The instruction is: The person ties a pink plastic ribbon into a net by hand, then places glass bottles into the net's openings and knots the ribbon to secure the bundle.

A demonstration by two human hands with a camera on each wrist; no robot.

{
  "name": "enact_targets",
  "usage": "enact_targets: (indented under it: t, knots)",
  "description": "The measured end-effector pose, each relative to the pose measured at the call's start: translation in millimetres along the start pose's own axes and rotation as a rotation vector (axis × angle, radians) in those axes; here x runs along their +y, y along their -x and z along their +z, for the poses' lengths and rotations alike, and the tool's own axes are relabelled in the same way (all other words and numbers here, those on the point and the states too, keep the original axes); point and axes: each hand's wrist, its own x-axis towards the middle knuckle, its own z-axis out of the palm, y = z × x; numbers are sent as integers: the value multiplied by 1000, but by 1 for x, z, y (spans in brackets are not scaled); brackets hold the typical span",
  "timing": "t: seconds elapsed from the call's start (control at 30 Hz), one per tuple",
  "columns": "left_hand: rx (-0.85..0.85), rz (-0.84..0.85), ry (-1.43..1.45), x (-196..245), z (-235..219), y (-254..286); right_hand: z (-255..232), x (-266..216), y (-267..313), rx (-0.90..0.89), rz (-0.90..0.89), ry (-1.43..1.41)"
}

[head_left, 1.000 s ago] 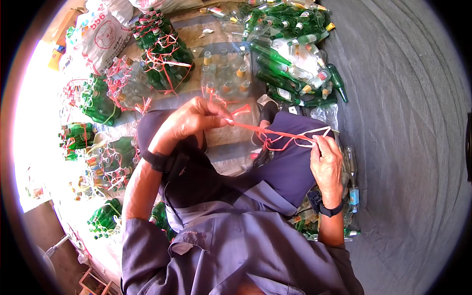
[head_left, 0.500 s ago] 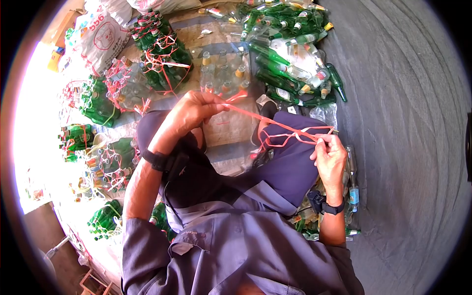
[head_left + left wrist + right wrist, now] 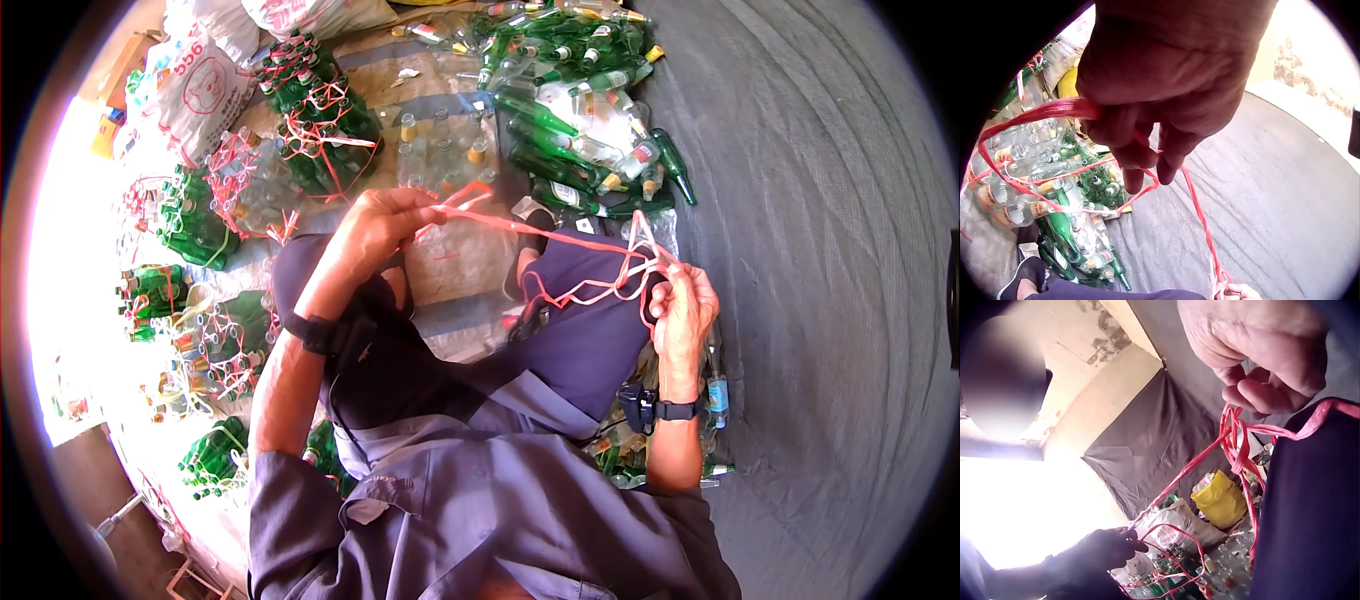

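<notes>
Between the two hands runs a red plastic string (image 3: 565, 238), stretched across the lap. My left hand (image 3: 385, 218) pinches one end between thumb and fingers, and a loose loop hangs from it in the left wrist view. At the other end my right hand (image 3: 685, 308) grips a knotted tangle of the string (image 3: 1235, 447), with loops dangling over the right thigh. Beyond the left hand stands a group of clear glass bottles (image 3: 442, 150), upright and close together.
Green bottle bundles (image 3: 325, 110) bound with red string stand at the left, beside a white sack (image 3: 203, 90). A heap of loose bottles (image 3: 575, 130) lies at the upper right. Grey sheeting (image 3: 820, 280) covers the right side.
The right hand has moved a little to the right and the tangle in it has opened into wider loops. The left hand has shifted slightly left, and the string stays stretched between them.
</notes>
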Motion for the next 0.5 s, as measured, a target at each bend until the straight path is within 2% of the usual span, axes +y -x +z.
enact_targets:
  t: [0.1,0.17,0.23,0.3,0.37,0.43,0.47,0.5]
  knots:
    - [-15,-70,50,9,-1,3,-8,5,-6,47,-55,-67]
    - [-40,-64,-12,6,-1,3,-12,8,-8,8,-105,-18]
    - [-59,-62,-77,2,-1,2,-12,3,-6,-51,-75,36]
    - [-159,-7,-62,-4,0,1,-9,3,-9,-234,-294,303]
    - [-184,31,-30,-2,2,3,-5,0,-14,-295,-320,301]
    - [-215,42,-37,1,2,3,-4,1,-25,-482,-362,158]
    - [-212,42,-37,3,2,4,-2,1,-29,-559,-316,79]
    - [-208,44,-50,6,2,5,-1,-2,-29,-562,-316,79]
